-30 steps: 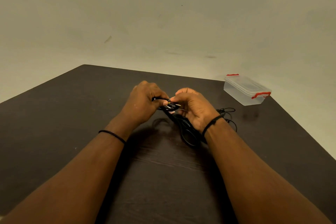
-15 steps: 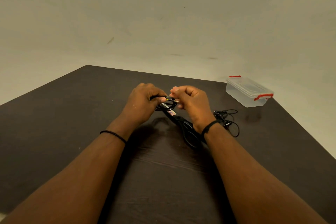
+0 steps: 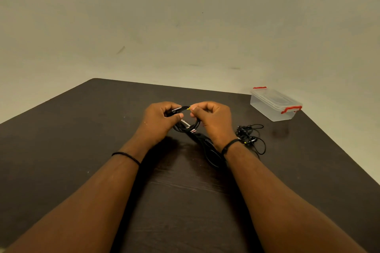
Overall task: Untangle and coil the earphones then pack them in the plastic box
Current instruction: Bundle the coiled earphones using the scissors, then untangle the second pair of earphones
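Left hand [image 3: 158,121]: curled closed, thumb and fingers pinching one side of a small black loop of cable, held just above the middle of the table [image 3: 61,129].
Right hand [image 3: 211,119]: also closed, thumb and forefinger pinching the other side of the same loop, where a small yellowish tip shows; the two hands are nearly touching.
Earphones [image 3: 188,126]: black cable wound into a small loop between the hands, with a pale tag on it; more strands trail down onto the table under the right wrist.
Loose tangle [image 3: 249,136]: a knot of black cable on the table, just right of the right wrist.
Plastic box [image 3: 274,104]: clear, lid on, red clips at both ends, at the table's far right corner, well apart from the hands.
Wrists: a thin black band on each.
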